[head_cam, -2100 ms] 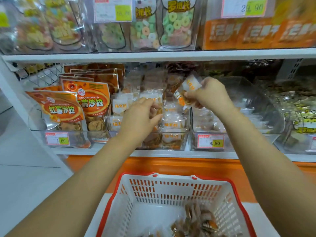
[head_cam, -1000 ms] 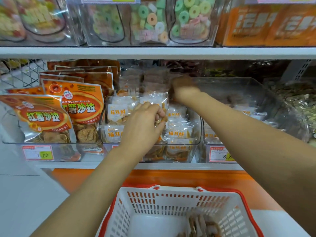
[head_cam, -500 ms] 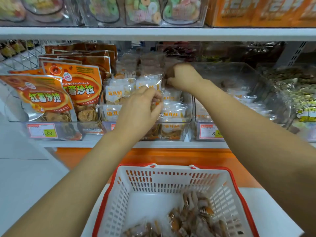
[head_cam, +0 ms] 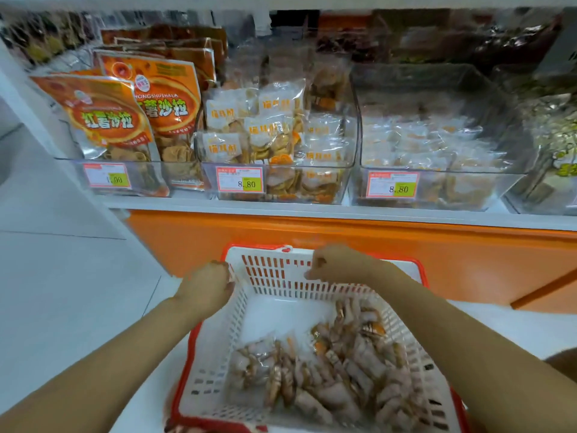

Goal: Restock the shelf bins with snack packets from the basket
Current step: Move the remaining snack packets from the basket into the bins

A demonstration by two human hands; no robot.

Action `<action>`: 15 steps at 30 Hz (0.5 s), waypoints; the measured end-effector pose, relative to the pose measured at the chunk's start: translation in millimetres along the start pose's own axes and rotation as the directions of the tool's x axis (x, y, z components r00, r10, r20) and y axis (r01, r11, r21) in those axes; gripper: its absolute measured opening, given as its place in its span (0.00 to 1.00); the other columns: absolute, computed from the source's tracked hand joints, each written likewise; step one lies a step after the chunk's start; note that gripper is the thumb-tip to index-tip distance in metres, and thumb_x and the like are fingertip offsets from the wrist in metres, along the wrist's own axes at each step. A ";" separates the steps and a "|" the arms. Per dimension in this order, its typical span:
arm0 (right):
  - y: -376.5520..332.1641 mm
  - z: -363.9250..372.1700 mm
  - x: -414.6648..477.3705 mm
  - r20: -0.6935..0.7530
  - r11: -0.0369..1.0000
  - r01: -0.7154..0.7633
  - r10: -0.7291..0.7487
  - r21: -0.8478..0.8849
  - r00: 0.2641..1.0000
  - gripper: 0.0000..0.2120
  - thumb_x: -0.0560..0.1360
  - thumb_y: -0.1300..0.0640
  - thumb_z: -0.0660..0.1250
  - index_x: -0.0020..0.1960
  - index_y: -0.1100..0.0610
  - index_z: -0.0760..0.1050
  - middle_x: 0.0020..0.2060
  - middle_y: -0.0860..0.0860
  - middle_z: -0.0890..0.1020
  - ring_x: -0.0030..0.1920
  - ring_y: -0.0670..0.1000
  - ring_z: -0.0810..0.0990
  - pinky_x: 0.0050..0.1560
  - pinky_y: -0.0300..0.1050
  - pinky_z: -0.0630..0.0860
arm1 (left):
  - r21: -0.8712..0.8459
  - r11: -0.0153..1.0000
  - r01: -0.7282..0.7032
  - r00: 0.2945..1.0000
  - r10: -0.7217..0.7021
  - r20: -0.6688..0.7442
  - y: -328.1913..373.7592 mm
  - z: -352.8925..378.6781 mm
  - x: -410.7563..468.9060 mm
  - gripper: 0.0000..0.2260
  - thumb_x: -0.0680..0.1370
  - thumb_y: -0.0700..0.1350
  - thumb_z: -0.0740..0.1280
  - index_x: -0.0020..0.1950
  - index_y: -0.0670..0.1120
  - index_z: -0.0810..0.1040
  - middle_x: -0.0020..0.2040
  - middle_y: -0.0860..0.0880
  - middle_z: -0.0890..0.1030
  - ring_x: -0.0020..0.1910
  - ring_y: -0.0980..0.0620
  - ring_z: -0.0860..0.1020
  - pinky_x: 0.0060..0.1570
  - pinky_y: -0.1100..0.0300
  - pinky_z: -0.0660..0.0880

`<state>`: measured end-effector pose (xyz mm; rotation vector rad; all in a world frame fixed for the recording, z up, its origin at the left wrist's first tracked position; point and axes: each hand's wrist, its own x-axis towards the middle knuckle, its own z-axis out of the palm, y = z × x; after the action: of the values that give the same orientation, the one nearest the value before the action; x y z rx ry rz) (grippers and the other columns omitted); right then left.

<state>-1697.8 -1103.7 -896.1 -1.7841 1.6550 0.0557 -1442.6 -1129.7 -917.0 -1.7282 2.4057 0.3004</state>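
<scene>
Left hand (head_cam: 207, 287) and right hand (head_cam: 335, 265) are blurred; basket (head_cam: 281, 276) is cropped below.

My L hand (head_cam: 207, 285): fingers curled under, knuckles up, back of hand toward me. Blurred, so can't tell if it grips anything. My R hand (head_cam: 335, 264): loose fist, knuckles up, fingertips (head_cam: 309, 274) pointing toward L hand; nothing seen in it. R hand sits right of L hand and slightly farther fwd; the two are near, not touching. Both my forearms are bare, extended fwd, converging toward the hands. Wrists approx. straight.
</scene>
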 end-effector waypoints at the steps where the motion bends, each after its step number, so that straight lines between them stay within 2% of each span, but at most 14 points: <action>1: 15.3 15.6 7.5 0.057 0.998 -0.035 0.038 -0.046 0.998 0.12 0.76 0.49 0.68 0.50 0.58 0.78 0.52 0.52 0.82 0.45 0.48 0.78 0.45 0.38 0.74 | 0.003 0.999 0.035 0.999 -0.035 0.021 -6.9 10.5 -3.9 0.12 0.79 0.47 0.62 0.59 0.42 0.74 0.57 0.43 0.78 0.52 0.45 0.79 0.48 0.56 0.75; 3: 41.8 41.9 16.0 0.116 0.994 -0.049 0.060 -0.102 0.991 0.13 0.75 0.52 0.69 0.56 0.57 0.77 0.58 0.50 0.79 0.53 0.49 0.78 0.55 0.39 0.74 | -0.016 0.996 0.088 0.994 -0.087 0.062 -18.1 28.5 -9.0 0.17 0.78 0.45 0.63 0.66 0.41 0.69 0.60 0.43 0.75 0.55 0.45 0.77 0.52 0.55 0.75; 7: 74.3 82.0 30.8 0.133 0.961 -0.058 0.097 -0.271 0.986 0.26 0.72 0.51 0.70 0.68 0.56 0.70 0.63 0.53 0.75 0.61 0.53 0.74 0.61 0.44 0.70 | -0.018 0.996 0.085 0.994 -0.084 0.070 -31.4 47.8 -9.0 0.14 0.75 0.37 0.61 0.60 0.41 0.74 0.53 0.42 0.80 0.51 0.45 0.80 0.49 0.55 0.77; 9: 87.3 102.1 41.1 0.172 0.947 -0.041 0.101 -0.319 0.980 0.31 0.71 0.51 0.72 0.71 0.56 0.67 0.66 0.53 0.72 0.63 0.53 0.73 0.64 0.45 0.70 | 0.019 0.996 0.089 0.995 -0.090 0.047 -35.2 51.1 -6.6 0.16 0.74 0.32 0.58 0.58 0.41 0.76 0.51 0.43 0.82 0.49 0.46 0.81 0.47 0.57 0.75; 11: 100.5 118.6 50.3 0.189 0.925 0.001 0.077 -0.379 0.979 0.31 0.70 0.53 0.72 0.70 0.57 0.67 0.67 0.54 0.71 0.65 0.53 0.71 0.66 0.47 0.69 | 0.039 0.996 0.083 0.996 -0.084 0.021 -37.5 53.3 -3.5 0.17 0.74 0.31 0.58 0.59 0.42 0.77 0.50 0.44 0.82 0.48 0.46 0.81 0.45 0.58 0.74; 15: 118.3 131.5 56.2 0.144 0.847 0.070 0.008 -0.526 0.989 0.24 0.78 0.58 0.59 0.73 0.59 0.62 0.73 0.56 0.62 0.73 0.56 0.59 0.75 0.52 0.54 | 0.114 0.990 0.086 0.996 -0.088 0.007 -35.7 55.6 1.9 0.17 0.75 0.32 0.57 0.59 0.44 0.77 0.49 0.45 0.82 0.48 0.48 0.81 0.44 0.60 0.74</action>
<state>-1738.7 -1079.6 -1075.5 -2.1479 1.6032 0.6737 -1408.5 -1128.3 -973.6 -1.7693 2.2835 0.1593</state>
